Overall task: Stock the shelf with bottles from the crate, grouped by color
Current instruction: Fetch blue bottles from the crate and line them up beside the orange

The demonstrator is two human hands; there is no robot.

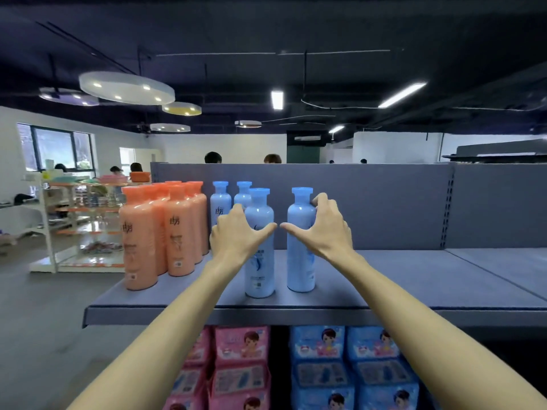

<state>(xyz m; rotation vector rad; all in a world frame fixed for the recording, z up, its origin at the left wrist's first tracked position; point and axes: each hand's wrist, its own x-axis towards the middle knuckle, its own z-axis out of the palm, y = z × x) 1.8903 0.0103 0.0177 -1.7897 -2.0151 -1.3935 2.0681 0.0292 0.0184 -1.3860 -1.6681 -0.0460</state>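
The person is reaching both arms onto the grey shelf. The left hand is wrapping around one light blue bottle, and the right hand is gripping another blue bottle just beside it. Both are standing upright near the front edge, right of the orange bottles, with two more blue bottles sitting behind.

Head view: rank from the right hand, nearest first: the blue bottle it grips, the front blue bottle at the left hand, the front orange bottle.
From the right hand:
1. Rightmost blue bottle, in its fingers.
2. Front blue bottle, just left, at the left hand.
3. Front orange bottle, far left on the shelf.
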